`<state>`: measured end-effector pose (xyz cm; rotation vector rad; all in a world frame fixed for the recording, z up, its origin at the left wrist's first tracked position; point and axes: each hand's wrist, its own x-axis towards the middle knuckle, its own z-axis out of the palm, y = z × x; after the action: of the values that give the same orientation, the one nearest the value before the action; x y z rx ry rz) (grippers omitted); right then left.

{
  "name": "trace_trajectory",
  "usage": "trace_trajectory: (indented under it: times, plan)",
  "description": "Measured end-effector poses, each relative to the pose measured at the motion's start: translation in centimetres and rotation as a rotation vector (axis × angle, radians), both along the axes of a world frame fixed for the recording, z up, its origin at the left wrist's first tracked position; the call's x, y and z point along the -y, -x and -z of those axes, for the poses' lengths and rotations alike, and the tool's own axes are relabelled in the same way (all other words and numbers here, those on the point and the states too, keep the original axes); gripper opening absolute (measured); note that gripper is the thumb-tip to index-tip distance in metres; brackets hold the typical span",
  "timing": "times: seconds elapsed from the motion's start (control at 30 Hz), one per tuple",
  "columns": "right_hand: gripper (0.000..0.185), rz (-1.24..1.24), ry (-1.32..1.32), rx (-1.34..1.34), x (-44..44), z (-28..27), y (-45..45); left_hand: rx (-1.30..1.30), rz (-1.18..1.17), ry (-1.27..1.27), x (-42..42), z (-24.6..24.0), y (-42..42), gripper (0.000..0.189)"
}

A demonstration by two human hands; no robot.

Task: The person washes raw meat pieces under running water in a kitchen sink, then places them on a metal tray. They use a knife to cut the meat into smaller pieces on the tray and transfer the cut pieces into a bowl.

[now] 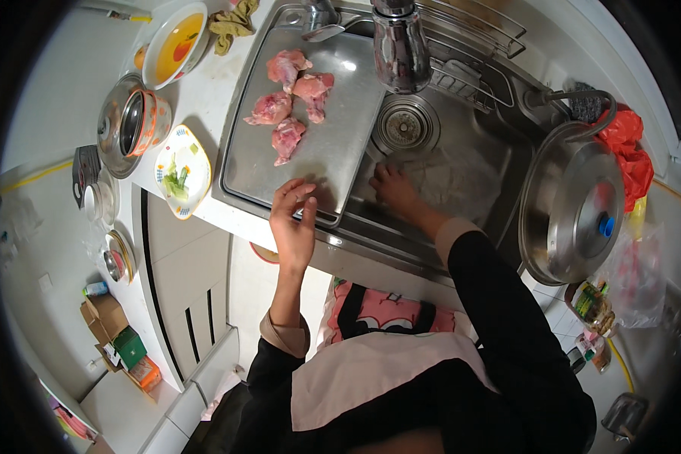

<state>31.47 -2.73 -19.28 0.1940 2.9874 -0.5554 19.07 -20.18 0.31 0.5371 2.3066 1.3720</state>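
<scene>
My left hand (293, 218) hovers at the near edge of a rectangular metal tray (340, 122), fingers apart and holding nothing. Several pieces of raw chicken (289, 139) lie grouped on the tray's far left part. My right hand (396, 190) reaches down into the stainless steel sink (491, 147), its back turned up. Its fingertips are blurred and the underside of the palm is hidden, so whether it grips anything does not show. Beside it, a pale, see-through patch on the sink floor could be water or clear plastic. The drain strainer (404, 126) lies just beyond that hand.
A chrome faucet (402, 54) overhangs the sink. A large metal lid (573, 210) leans at the right, near a red plastic bag (627, 153). Leftward on the counter are a plate of cut greens (176, 181), a lidded pot (153, 122) and a bowl of orange liquid (179, 48).
</scene>
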Motion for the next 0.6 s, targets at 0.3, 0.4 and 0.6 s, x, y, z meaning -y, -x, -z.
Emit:
trace_trajectory:
  times: [0.3, 0.4, 0.6]
  plan:
    - [0.03, 0.597, 0.642, -0.131, -4.1, -0.2, -3.3, 0.023, 0.078, -0.075, -2.0, -0.3, -0.6, 0.02]
    - [0.024, 0.633, 0.552, -0.156, -5.1, 0.6, -4.4, 0.052, 0.088, -0.078, -2.2, -0.1, -0.9, 0.02]
    - [0.029, 0.822, 0.609, -0.005, -6.3, 3.2, -6.3, 0.06, 0.074, -0.118, -2.1, 0.8, -1.7, 0.019]
